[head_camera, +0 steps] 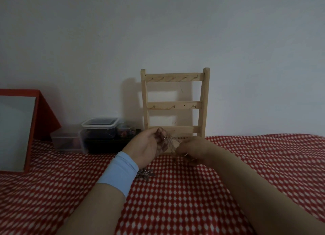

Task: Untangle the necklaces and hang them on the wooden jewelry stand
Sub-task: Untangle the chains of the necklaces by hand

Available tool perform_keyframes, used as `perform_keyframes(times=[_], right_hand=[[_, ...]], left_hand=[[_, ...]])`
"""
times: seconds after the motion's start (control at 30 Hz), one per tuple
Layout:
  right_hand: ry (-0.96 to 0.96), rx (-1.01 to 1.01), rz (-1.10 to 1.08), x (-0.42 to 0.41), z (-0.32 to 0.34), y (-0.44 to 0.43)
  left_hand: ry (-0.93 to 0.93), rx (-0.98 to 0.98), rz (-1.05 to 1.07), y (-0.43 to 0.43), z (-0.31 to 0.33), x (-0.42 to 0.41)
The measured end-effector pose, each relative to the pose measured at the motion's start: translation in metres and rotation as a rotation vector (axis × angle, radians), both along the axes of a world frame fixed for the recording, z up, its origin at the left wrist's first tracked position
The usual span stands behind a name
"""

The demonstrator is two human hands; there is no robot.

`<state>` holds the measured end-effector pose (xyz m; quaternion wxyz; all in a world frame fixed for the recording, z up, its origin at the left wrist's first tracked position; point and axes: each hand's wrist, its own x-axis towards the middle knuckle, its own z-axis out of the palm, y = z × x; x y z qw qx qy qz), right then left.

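Observation:
A wooden jewelry stand (174, 104) leans upright against the white wall, its rails lined with small hooks that carry nothing. Just in front of its lowest rail, a thin tangled necklace chain (169, 143) stretches between both hands. My left hand (149, 146), with a light blue wristband, pinches the chain's left side. My right hand (193, 150) pinches its right side, with something small and metallic showing under its fingers. A silvery star-shaped pendant (145, 174) lies on the red and white cloth beneath my left wrist.
Stacked clear plastic containers (99, 134) with small dark items stand left of the stand, against the wall. A red-framed mirror (15, 129) leans at the far left. The patterned cloth (175, 199) covers the whole surface.

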<state>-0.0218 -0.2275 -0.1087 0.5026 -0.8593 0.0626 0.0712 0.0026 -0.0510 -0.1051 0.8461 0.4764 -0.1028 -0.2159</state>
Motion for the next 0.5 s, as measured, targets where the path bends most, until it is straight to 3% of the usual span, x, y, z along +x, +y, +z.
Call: perform_keyframes(times=[0.1, 0.17, 0.33, 0.5], right_hand=[[-0.014, -0.068, 0.028, -0.001, -0.003, 0.001], [-0.059, 0.013, 0.024, -0.002, -0.004, 0.002], [-0.009, 0.713, -0.008, 0.002, -0.003, 0.002], [-0.033, 1.134, -0.034, 0.007, -0.004, 0.001]], left_hand=[[0.075, -0.094, 0.049, 0.004, 0.000, 0.005], [0.067, -0.067, 0.109, 0.011, 0.001, 0.008], [0.016, 0.003, 0.177, 0.015, 0.002, 0.008], [0.050, -0.028, 0.175, 0.012, 0.003, 0.007]])
